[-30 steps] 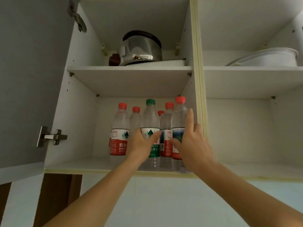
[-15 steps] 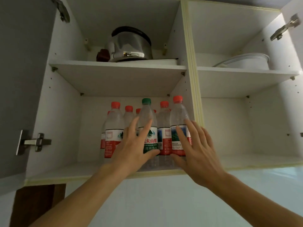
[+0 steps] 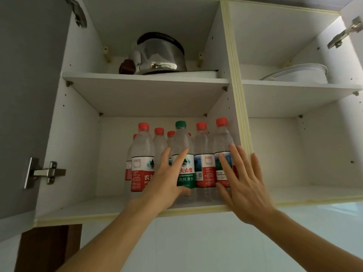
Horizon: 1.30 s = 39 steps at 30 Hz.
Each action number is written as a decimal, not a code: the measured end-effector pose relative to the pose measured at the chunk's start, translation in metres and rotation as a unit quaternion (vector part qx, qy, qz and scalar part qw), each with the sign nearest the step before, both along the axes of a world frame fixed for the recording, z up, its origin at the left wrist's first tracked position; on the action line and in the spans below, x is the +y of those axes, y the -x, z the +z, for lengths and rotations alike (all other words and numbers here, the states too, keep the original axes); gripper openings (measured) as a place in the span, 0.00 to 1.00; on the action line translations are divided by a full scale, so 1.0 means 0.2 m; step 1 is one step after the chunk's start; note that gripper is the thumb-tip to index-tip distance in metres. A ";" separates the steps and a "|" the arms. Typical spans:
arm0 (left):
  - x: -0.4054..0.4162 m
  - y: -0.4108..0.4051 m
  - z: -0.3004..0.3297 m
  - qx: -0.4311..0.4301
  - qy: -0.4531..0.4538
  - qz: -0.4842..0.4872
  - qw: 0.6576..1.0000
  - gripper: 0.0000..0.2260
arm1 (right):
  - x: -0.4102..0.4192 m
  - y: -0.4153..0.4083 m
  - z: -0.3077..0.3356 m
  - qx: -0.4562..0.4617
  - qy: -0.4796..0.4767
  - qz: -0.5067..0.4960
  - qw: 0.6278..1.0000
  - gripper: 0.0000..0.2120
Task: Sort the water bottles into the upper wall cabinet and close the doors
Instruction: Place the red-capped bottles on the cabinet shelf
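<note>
Several clear water bottles stand upright in a cluster on the lower shelf [image 3: 82,208] of the left cabinet bay. One has a green cap and green label [image 3: 183,154]; the others have red caps, such as the left one [image 3: 141,154] and the right one [image 3: 223,142]. My left hand [image 3: 169,181] is open, fingers spread in front of the green-capped bottle. My right hand [image 3: 243,181] is open too, spread in front of the rightmost bottle, next to the cabinet's centre divider [image 3: 238,114]. Neither hand grips anything.
The left cabinet door [image 3: 23,95] hangs open at the left with its hinge [image 3: 44,172]. A steel kettle [image 3: 159,54] sits on the upper left shelf. A white dish [image 3: 298,72] lies on the upper right shelf. White tiled wall [image 3: 196,242] is below.
Both hands let go of the bottles, spread their fingers and drew back slightly toward me. The camera view shifted right, showing more of the right bay.
</note>
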State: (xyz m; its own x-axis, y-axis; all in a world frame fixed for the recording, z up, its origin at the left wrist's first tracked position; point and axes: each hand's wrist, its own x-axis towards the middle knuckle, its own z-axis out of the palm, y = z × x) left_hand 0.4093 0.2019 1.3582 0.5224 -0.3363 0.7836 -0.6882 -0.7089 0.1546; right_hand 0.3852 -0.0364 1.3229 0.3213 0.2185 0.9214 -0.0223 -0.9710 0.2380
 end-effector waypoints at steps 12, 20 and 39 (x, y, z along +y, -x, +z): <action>0.14 0.08 0.03 -0.267 0.063 0.065 0.959 0.31 | 0.22 0.08 0.04 -0.069 0.007 0.153 0.986 0.32; 0.32 -0.03 0.02 0.024 0.279 0.080 0.957 0.47 | 0.66 0.05 0.12 -0.027 -0.029 0.317 0.948 0.23; 0.84 -0.01 -0.06 0.032 0.310 0.085 0.947 0.28 | 1.12 -0.24 0.22 0.232 -0.190 0.426 0.853 0.45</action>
State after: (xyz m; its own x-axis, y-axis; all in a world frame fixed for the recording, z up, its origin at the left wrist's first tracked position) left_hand 0.4120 0.3709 1.3469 0.5808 0.2702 0.7679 -0.5478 -0.5681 0.6141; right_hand 0.4334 0.1872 1.3679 0.5455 0.2685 0.7939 0.7414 -0.5963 -0.3078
